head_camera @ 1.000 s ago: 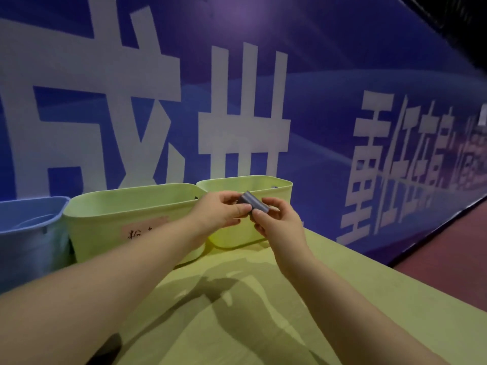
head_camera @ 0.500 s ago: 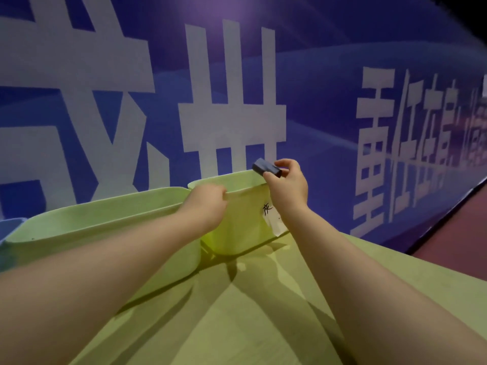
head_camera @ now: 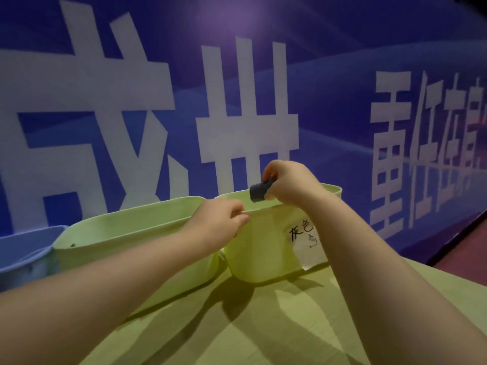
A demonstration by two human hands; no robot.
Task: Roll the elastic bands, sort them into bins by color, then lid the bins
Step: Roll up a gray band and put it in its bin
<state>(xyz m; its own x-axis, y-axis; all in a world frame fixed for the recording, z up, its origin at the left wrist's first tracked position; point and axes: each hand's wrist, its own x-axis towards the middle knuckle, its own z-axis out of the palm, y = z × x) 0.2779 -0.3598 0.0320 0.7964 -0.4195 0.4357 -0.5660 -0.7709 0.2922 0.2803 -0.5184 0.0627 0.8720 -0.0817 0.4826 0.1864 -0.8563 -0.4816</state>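
Note:
My right hand (head_camera: 292, 183) pinches a rolled grey elastic band (head_camera: 259, 191) above the open top of the right-hand green bin (head_camera: 263, 256). That bin carries a white paper label (head_camera: 307, 242) with handwritten characters. My left hand (head_camera: 218, 222) grips the near rim of the same bin at its left corner, fingers curled over the edge. The inside of the bin is hidden from here.
A wider green bin (head_camera: 126, 241) stands just left of it, touching or nearly so. A blue bin (head_camera: 23, 248) sits at the far left. All rest on a yellow-green table (head_camera: 237, 325). A blue banner wall (head_camera: 237, 88) rises close behind.
My right hand has carried the grey roll from in front of the bins up over the right bin's opening. My left hand let go of the roll and took hold of the bin's rim.

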